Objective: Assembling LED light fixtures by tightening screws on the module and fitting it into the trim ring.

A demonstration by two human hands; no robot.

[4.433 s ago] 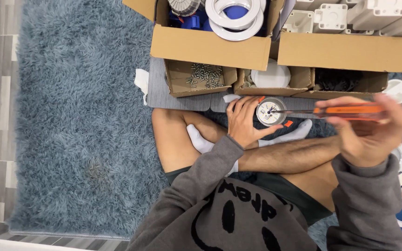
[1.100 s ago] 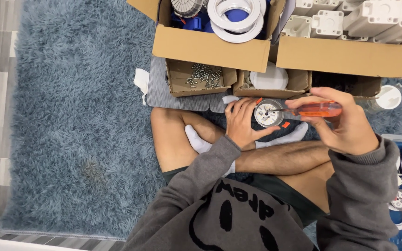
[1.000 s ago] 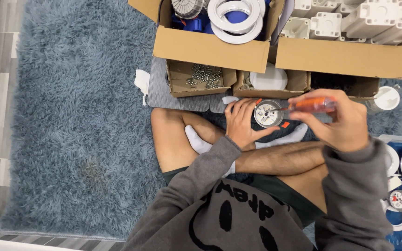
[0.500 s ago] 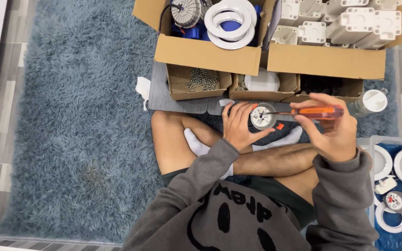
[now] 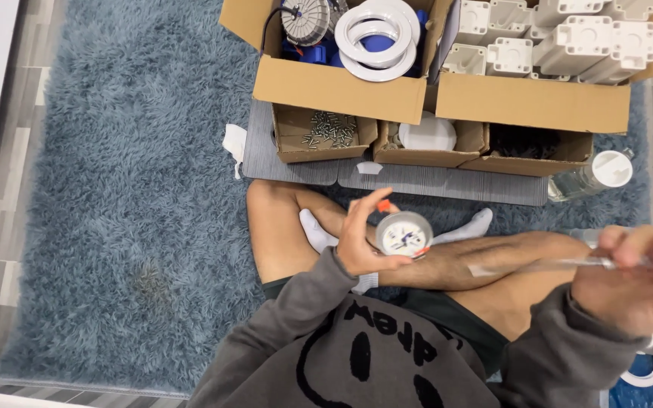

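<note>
My left hand holds a small round metal fixture with a white face and orange clips, above my crossed legs. My right hand, blurred at the right edge, grips an orange-handled screwdriver whose shaft points left, well away from the fixture.
Two large cardboard boxes stand ahead: one with white rings, one with white plastic blocks. Three small trays sit before them, the left holding screws. A clear bottle lies at right. A blue shaggy rug covers the floor.
My right hand has pulled the screwdriver off the fixture and swung it out to the right. My left hand still holds the fixture, lower over my legs.
</note>
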